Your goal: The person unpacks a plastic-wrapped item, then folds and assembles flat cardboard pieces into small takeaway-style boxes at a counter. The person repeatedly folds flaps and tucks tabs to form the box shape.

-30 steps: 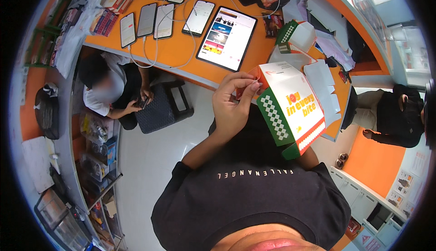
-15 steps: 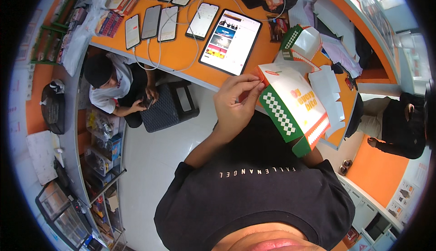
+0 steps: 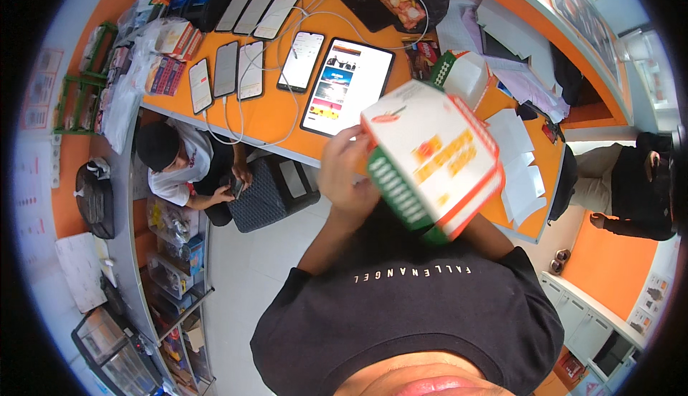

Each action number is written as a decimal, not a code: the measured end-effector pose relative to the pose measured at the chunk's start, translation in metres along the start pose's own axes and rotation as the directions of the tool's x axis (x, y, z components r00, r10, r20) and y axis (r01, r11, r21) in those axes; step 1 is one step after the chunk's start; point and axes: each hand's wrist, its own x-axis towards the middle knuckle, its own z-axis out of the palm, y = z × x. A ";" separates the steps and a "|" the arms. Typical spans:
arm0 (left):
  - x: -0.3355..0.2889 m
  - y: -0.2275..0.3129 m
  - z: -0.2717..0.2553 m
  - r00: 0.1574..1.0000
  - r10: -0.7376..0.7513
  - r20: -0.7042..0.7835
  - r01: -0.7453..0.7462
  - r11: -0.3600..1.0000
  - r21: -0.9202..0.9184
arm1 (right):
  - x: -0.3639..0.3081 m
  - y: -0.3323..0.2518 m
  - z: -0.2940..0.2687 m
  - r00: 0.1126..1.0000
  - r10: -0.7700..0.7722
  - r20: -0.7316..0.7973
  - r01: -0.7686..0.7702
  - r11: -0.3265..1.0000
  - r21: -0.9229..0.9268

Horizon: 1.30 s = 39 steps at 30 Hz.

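The left hand (image 3: pixel 347 174) has its fingers bent at the left side of a white, green and red food box (image 3: pixel 430 156), but it is blurry, so I can't tell how far open it is or if it has hold of the box. The right hand is hidden behind the box, so I can't tell how open it is or what it has; only the right arm (image 3: pixel 491 237) shows. The box is tilted, in front of the person's black shirt (image 3: pixel 408 317) and by the near edge of the orange table (image 3: pixel 269 114). Just past the left hand lies a big tablet (image 3: pixel 351 91) with a bright screen. Left of it are four phones (image 3: pixel 225 70) in a row, with three more phones (image 3: pixel 253 14) farther away. White wires (image 3: pixel 308 13) curl around them. Far right of the tablet are a dark phone (image 3: pixel 367 7) and a snack bag (image 3: pixel 405 10). Another box (image 3: pixel 464 79) and white card (image 3: pixel 519 174) lie on the right. Near the table's left side, a person in a cap (image 3: pixel 186 170) holds a small dark thing beside a dark stool (image 3: pixel 265 195). Far right, a person in black (image 3: pixel 638 188) stands.
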 end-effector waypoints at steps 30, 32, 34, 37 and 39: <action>0.016 -0.004 -0.013 0.338 -0.431 0.837 0.526 -0.650 -0.548 | 0.038 0.024 -0.007 0.853 -0.511 -0.106 0.267 0.603 -0.752; 0.012 0.003 -0.006 0.453 -0.538 0.711 0.572 -0.436 -0.694 | 0.034 0.021 -0.005 0.844 -0.529 -0.088 0.284 0.581 -0.763; 0.012 0.006 -0.002 0.573 -0.626 0.529 0.624 -0.085 -0.777 | 0.033 0.026 -0.002 0.849 -0.524 -0.065 0.315 0.600 -0.735; 0.026 0.016 -0.008 0.598 -0.619 0.509 0.654 0.010 -0.756 | 0.032 0.023 -0.004 0.855 -0.519 0.001 0.357 0.586 -0.728; 0.033 0.011 -0.007 0.585 -0.636 0.504 0.612 -0.061 -0.788 | 0.032 0.022 -0.001 0.849 -0.528 0.007 0.374 0.592 -0.714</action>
